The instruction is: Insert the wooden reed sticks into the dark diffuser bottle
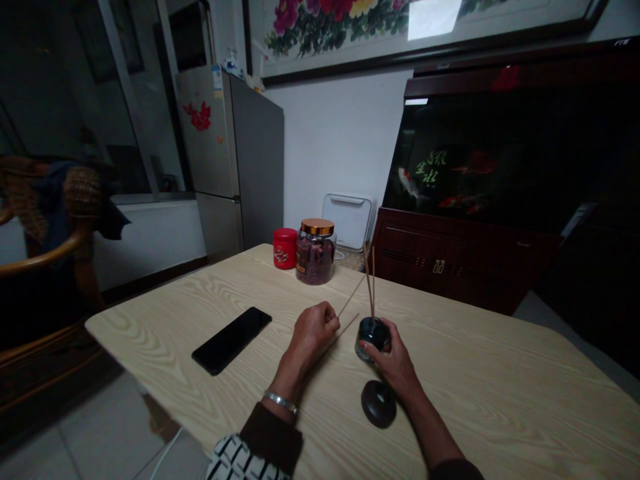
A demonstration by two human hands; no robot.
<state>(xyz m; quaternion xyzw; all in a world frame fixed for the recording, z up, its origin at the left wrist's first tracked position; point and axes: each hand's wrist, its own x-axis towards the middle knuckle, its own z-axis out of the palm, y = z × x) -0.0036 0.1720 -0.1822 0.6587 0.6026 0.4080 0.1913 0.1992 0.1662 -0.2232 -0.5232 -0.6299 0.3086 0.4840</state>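
Note:
My left hand [316, 328] is closed on a thin reed stick [351, 297], which slants up and to the right from the fingertips. A second reed stick [345, 329] runs beside that hand; whether it is held or lies on the table I cannot tell. My right hand [393, 357] wraps round a small dark glass diffuser bottle [367, 339] on the table. A few reed sticks [370, 283] stand upright in the bottle's mouth. Just in front of the bottle, a dark round lid [379, 404] with a hole lies on the wood.
A black phone [233, 340] lies left on the wooden table [475, 387]. At the back edge stand a red canister [285, 249] and a glass jar [315, 257] with a copper-coloured lid. Behind are a fridge [257, 160], a white panel-like device [347, 220] and a fish tank [480, 160].

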